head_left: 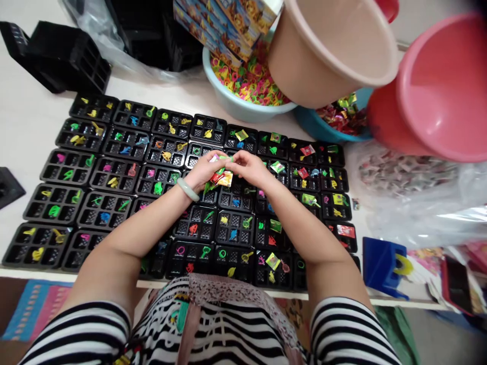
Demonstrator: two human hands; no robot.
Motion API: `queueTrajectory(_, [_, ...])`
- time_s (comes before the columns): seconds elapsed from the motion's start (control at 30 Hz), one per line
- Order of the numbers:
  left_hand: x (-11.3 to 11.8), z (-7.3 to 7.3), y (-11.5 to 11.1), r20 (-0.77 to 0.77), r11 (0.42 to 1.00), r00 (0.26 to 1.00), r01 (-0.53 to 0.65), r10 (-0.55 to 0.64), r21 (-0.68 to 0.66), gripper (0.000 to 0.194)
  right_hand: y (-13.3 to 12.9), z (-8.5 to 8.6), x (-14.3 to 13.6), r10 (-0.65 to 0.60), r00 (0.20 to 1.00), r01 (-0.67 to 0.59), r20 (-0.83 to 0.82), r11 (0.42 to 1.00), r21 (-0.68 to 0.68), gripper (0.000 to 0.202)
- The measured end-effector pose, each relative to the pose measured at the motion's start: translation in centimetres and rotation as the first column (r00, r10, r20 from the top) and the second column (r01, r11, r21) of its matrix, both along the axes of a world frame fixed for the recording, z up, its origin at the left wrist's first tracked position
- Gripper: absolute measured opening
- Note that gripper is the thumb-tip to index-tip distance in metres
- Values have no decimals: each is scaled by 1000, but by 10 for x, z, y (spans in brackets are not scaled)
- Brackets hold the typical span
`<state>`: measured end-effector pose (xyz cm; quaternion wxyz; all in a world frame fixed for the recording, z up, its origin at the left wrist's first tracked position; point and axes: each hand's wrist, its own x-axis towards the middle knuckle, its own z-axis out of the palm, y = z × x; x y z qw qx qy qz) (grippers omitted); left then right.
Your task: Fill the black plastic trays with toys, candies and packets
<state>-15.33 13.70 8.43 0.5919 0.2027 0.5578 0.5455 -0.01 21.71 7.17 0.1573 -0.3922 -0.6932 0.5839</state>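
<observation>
My left hand point(206, 170), with a pale green bangle at the wrist, is closed around a small bunch of colourful foil packets point(224, 178) in red, green and yellow. Fingertips of my right hand point(249, 168) pinch at the upper edge of the same bunch, at what looks like a green packet. Both hands hover over rows of black compartment trays point(228, 203). Small plastic pieces lie in the trays, such as a red one point(193, 229) and a blue one point(104, 217). Some right-hand trays also hold a packet, like the green packet point(273, 261).
Behind the trays stand a pale blue basin point(239, 107) of small plastic pieces and a blue basin point(308, 121) of packets. A beige tub point(292, 66) and a pink tub point(391, 111) lean over them. At right are a plastic bag point(411, 172) and a blue tape dispenser point(382, 263).
</observation>
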Motion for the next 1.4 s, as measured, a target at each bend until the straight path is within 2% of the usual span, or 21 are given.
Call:
queueTrajectory(0.07, [5,1,-1,38,999,999,31,-31,-11,40,-5,-1,7,-75,995,70,-63,995,-73,42])
queueTrajectory(0.13, [6,0,-4,60,998,997,58,-57,-21,39,2,-5,15,-179,980,171,-82,981,-95,36])
queueTrajectory(0.17, [5,0,-6,58,998,996,66,-64,-22,38,9,-7,18,-229,971,225,-66,972,-66,32])
queueTrajectory(0.23, [2,-1,-11,40,998,998,52,-51,-24,35,25,-12,24,-297,955,295,12,953,75,21])
queueTrajectory(0.3, [-2,-2,-14,27,999,1000,12,-11,-35,34,36,-15,26,-294,947,254,132,933,254,11])
queueTrajectory(0.37, [-4,-4,-17,16,998,999,-27,28,-51,34,38,-15,26,-262,938,153,229,902,404,3])
queueTrajectory(0.47, [-2,-5,-19,-2,996,998,-68,68,-49,32,21,-7,21,-238,949,97,204,841,532,7])
queueTrajectory(0.5, [-1,-5,-20,-8,996,997,-76,76,-42,31,10,-3,19,-217,961,100,172,851,516,9])
queueTrajectory(0.53, [1,-5,-21,-17,996,996,-83,82,-34,30,-1,1,17,-181,973,95,147,884,457,14])
queueTrajectory(0.6, [5,-5,-23,-52,995,994,-95,94,-14,28,-25,8,13,-75,990,45,121,971,234,25])
queueTrajectory(0.63, [7,-5,-24,-76,995,992,-100,100,-1,27,-35,10,12,-26,994,16,105,995,98,31])
queueTrajectory(0.73, [11,-4,-29,-124,996,988,-86,88,23,27,-54,11,13,21,999,-14,30,977,-214,39])
queueTrajectory(0.8, [11,-3,-33,-105,997,992,-70,71,18,29,-54,11,20,-12,1000,11,-1,961,-276,34])
queueTrajectory(0.87, [9,0,-38,-68,998,995,-69,69,1,32,-49,9,32,-67,998,69,16,979,-194,26])
queueTrajectory(0.97, [5,3,-46,-43,997,996,-75,73,-34,35,-40,3,49,-145,985,138,93,987,79,12])
queueTrajectory(1.07, [5,4,-54,-35,997,998,-51,50,-52,36,-38,-7,56,-135,970,71,204,953,296,6])
queueTrajectory(1.17, [7,2,-63,-42,999,999,-35,33,-35,36,-44,-12,56,-116,952,-13,284,909,416,14])
queueTrajectory(1.23, [9,0,-70,-54,1000,998,-18,17,-19,35,-52,-8,55,-147,955,1,258,870,494,16])
queueTrajectory(1.3, [12,-1,-77,-74,1000,997,21,-21,-5,36,-63,-1,53,-176,968,61,180,857,512,13])
queueTrajectory(1.33, [14,0,-81,-93,999,994,49,-49,3,37,-70,3,51,-173,975,90,139,880,467,11])
queueTrajectory(1.4, [20,0,-89,-152,993,983,111,-105,33,39,-84,11,48,-124,989,99,83,960,263,14])
